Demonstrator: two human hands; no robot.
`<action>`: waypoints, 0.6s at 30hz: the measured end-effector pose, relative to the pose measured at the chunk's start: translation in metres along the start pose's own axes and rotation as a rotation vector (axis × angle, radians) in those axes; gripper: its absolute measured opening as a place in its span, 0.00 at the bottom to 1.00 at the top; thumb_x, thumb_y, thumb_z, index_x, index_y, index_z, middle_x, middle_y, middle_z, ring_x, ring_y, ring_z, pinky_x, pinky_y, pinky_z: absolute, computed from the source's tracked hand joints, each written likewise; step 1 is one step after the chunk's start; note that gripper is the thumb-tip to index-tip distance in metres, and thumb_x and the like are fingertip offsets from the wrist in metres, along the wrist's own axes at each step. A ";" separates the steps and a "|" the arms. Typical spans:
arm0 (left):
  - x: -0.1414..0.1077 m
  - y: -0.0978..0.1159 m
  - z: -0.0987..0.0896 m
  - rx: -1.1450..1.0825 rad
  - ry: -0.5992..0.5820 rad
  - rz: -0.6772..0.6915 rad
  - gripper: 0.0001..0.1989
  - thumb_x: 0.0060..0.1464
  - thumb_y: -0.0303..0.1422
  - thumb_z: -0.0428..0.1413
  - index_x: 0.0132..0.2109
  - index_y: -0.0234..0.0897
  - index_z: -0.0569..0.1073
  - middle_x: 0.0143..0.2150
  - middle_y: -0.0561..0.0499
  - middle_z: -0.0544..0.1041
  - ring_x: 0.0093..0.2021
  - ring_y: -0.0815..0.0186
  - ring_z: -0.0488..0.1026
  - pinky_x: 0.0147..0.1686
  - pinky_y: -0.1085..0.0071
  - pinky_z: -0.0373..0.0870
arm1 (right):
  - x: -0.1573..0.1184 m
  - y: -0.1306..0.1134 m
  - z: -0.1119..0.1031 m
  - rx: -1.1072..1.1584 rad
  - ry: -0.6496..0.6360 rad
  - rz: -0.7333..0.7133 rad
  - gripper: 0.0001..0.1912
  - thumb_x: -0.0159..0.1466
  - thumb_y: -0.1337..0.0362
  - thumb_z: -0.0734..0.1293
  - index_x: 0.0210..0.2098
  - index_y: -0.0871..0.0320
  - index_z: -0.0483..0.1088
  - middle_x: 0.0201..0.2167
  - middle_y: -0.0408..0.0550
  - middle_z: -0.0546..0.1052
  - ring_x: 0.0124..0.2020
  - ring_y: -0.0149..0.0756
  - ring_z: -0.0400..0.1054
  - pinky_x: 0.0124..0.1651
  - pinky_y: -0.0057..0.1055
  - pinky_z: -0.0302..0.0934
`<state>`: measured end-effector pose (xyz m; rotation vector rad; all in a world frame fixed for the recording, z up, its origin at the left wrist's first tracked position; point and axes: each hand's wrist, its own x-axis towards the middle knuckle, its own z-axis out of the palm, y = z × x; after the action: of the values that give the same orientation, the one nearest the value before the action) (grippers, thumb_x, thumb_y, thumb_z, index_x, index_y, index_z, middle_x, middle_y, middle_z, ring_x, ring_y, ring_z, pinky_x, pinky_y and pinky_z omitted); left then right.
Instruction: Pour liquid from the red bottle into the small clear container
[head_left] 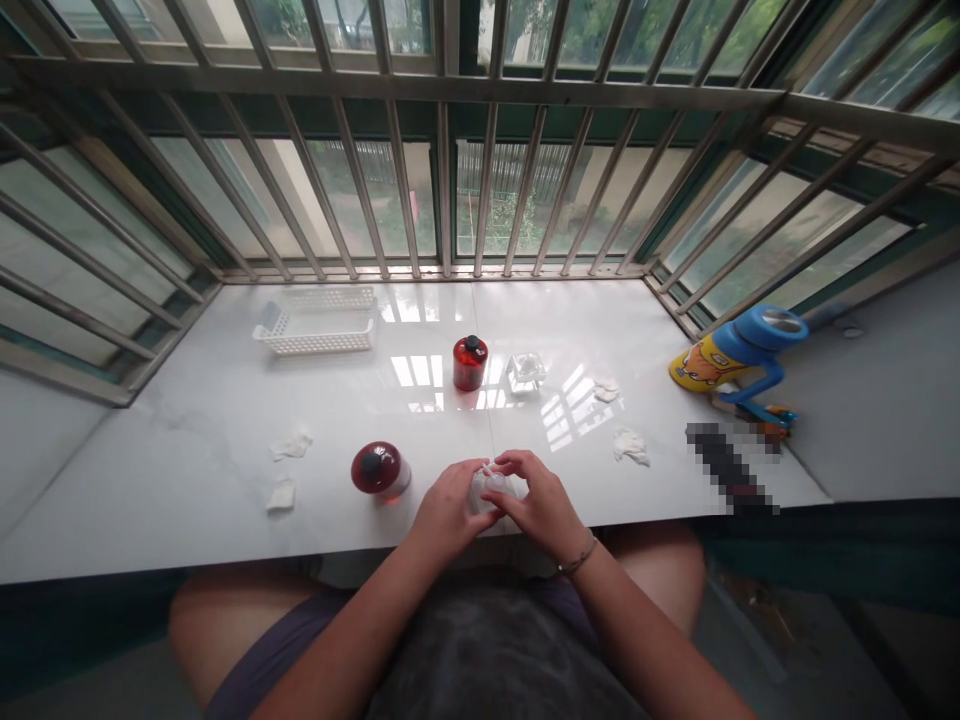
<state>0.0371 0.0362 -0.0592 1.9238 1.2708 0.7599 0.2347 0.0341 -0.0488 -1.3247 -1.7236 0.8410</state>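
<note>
Near the table's front edge, a small clear container (493,484) sits between my two hands. My left hand (452,505) is wrapped round its left side, thumb in front. On the other side my right hand (538,500) curves round it, with thumb and fingers at its top. Part of the container is hidden by the fingers. To the left of my left hand stands a larger red bottle (381,471) with a dark cap. A smaller red bottle (470,363) stands upright beyond my hands, with a clear glass piece (526,372) just right of it.
A white plastic basket (319,340) lies at the back left. Crumpled tissues (631,446) lie right, and a folded white piece (281,495) left. A blue and yellow flask (731,350) leans at the right wall, near a blurred dark object (731,468). Window bars (442,190) border the back.
</note>
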 end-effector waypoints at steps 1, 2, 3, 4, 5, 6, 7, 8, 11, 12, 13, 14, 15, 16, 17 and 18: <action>0.000 0.000 -0.002 0.000 -0.018 0.001 0.31 0.54 0.31 0.72 0.63 0.45 0.72 0.60 0.45 0.80 0.61 0.50 0.77 0.62 0.50 0.76 | 0.000 0.004 -0.005 0.015 -0.046 -0.021 0.23 0.65 0.61 0.78 0.57 0.47 0.70 0.50 0.47 0.80 0.51 0.45 0.79 0.58 0.47 0.74; 0.000 -0.001 -0.003 0.004 -0.030 -0.001 0.32 0.53 0.32 0.73 0.63 0.45 0.72 0.61 0.45 0.80 0.62 0.50 0.77 0.63 0.50 0.76 | -0.001 0.008 -0.010 0.014 -0.075 -0.044 0.25 0.65 0.61 0.77 0.59 0.47 0.69 0.52 0.48 0.80 0.55 0.46 0.77 0.61 0.48 0.72; 0.000 -0.001 -0.005 0.010 -0.039 -0.004 0.33 0.53 0.33 0.73 0.64 0.45 0.72 0.61 0.45 0.80 0.62 0.50 0.77 0.63 0.50 0.75 | -0.001 0.013 -0.015 -0.002 -0.070 -0.062 0.26 0.67 0.60 0.76 0.61 0.47 0.68 0.55 0.49 0.79 0.58 0.46 0.75 0.64 0.50 0.71; 0.000 -0.001 -0.005 0.017 -0.046 -0.007 0.34 0.53 0.33 0.74 0.64 0.44 0.71 0.62 0.44 0.79 0.63 0.50 0.76 0.64 0.50 0.75 | -0.002 0.018 -0.020 -0.028 -0.029 -0.065 0.26 0.68 0.59 0.75 0.63 0.47 0.68 0.58 0.51 0.78 0.60 0.47 0.74 0.66 0.52 0.69; -0.001 -0.001 -0.006 0.023 -0.051 -0.009 0.35 0.53 0.34 0.74 0.65 0.44 0.71 0.63 0.44 0.79 0.64 0.49 0.76 0.65 0.49 0.74 | -0.002 0.023 -0.024 -0.055 0.041 -0.048 0.24 0.70 0.59 0.73 0.63 0.48 0.67 0.59 0.53 0.77 0.60 0.48 0.73 0.66 0.54 0.68; -0.001 -0.001 -0.006 0.029 -0.053 -0.010 0.36 0.53 0.34 0.74 0.65 0.43 0.71 0.63 0.43 0.79 0.64 0.49 0.76 0.66 0.49 0.74 | -0.003 0.027 -0.028 -0.075 0.122 -0.013 0.22 0.71 0.59 0.71 0.63 0.49 0.67 0.59 0.54 0.77 0.59 0.48 0.74 0.65 0.55 0.69; -0.002 -0.001 -0.006 0.032 -0.052 -0.012 0.36 0.53 0.34 0.74 0.65 0.43 0.71 0.63 0.43 0.79 0.64 0.49 0.76 0.66 0.49 0.74 | -0.004 0.030 -0.032 -0.086 0.197 0.030 0.21 0.72 0.59 0.68 0.63 0.50 0.66 0.59 0.55 0.77 0.57 0.47 0.74 0.63 0.55 0.70; -0.002 -0.001 -0.007 0.034 -0.051 -0.013 0.36 0.53 0.34 0.74 0.65 0.43 0.71 0.63 0.43 0.79 0.64 0.49 0.76 0.66 0.49 0.74 | -0.006 0.032 -0.034 -0.092 0.250 0.070 0.20 0.73 0.60 0.66 0.63 0.51 0.66 0.58 0.55 0.77 0.56 0.47 0.75 0.62 0.55 0.70; -0.003 -0.001 -0.006 0.036 -0.041 -0.012 0.36 0.53 0.35 0.74 0.65 0.45 0.71 0.63 0.44 0.79 0.64 0.49 0.76 0.66 0.49 0.75 | -0.012 0.026 -0.035 -0.082 0.198 0.092 0.21 0.72 0.63 0.65 0.64 0.51 0.64 0.53 0.53 0.79 0.55 0.46 0.75 0.64 0.55 0.69; -0.003 -0.001 -0.006 0.036 -0.040 -0.010 0.36 0.53 0.35 0.74 0.65 0.45 0.71 0.63 0.44 0.79 0.64 0.49 0.76 0.65 0.49 0.75 | -0.014 0.022 -0.033 -0.065 0.140 0.071 0.23 0.71 0.65 0.65 0.64 0.51 0.63 0.50 0.51 0.79 0.54 0.45 0.75 0.65 0.55 0.68; -0.003 -0.002 -0.006 0.037 -0.040 -0.008 0.36 0.54 0.35 0.74 0.65 0.45 0.71 0.63 0.44 0.79 0.64 0.49 0.76 0.65 0.49 0.75 | -0.015 0.018 -0.029 -0.038 0.083 0.047 0.24 0.70 0.66 0.64 0.65 0.50 0.62 0.47 0.50 0.79 0.53 0.45 0.75 0.65 0.55 0.68; -0.002 -0.002 -0.006 0.039 -0.041 -0.005 0.36 0.54 0.35 0.74 0.66 0.44 0.70 0.63 0.44 0.79 0.64 0.50 0.76 0.65 0.49 0.75 | -0.017 0.013 -0.026 -0.003 0.030 0.025 0.25 0.69 0.67 0.64 0.65 0.50 0.61 0.45 0.48 0.79 0.53 0.44 0.76 0.66 0.55 0.68; -0.002 -0.003 -0.005 0.040 -0.042 -0.001 0.36 0.54 0.35 0.74 0.66 0.44 0.70 0.63 0.44 0.79 0.64 0.50 0.76 0.65 0.49 0.75 | -0.018 0.010 -0.022 0.035 -0.008 0.013 0.27 0.69 0.68 0.63 0.66 0.50 0.60 0.44 0.48 0.79 0.54 0.44 0.76 0.67 0.55 0.67; -0.002 -0.003 -0.005 0.041 -0.043 0.003 0.36 0.54 0.35 0.74 0.66 0.44 0.70 0.63 0.44 0.79 0.63 0.50 0.76 0.64 0.50 0.75 | -0.018 0.008 -0.018 0.069 -0.028 0.011 0.28 0.68 0.70 0.63 0.66 0.50 0.59 0.45 0.49 0.79 0.56 0.45 0.75 0.68 0.55 0.66; -0.002 -0.003 -0.005 0.042 -0.044 0.006 0.36 0.54 0.35 0.74 0.66 0.44 0.70 0.63 0.44 0.79 0.63 0.50 0.76 0.64 0.50 0.75 | -0.018 0.007 -0.015 0.093 -0.030 0.018 0.30 0.67 0.70 0.63 0.67 0.50 0.58 0.48 0.51 0.79 0.60 0.46 0.73 0.69 0.56 0.64; -0.002 -0.003 -0.005 0.043 -0.044 0.009 0.36 0.54 0.35 0.74 0.66 0.45 0.70 0.63 0.44 0.79 0.63 0.50 0.76 0.64 0.50 0.75 | -0.018 0.006 -0.012 0.107 -0.019 0.031 0.32 0.66 0.71 0.63 0.69 0.50 0.56 0.53 0.53 0.78 0.65 0.47 0.70 0.72 0.57 0.62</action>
<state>0.0313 0.0364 -0.0590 1.9706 1.2623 0.6965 0.2511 0.0186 -0.0519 -1.2786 -1.6533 0.9526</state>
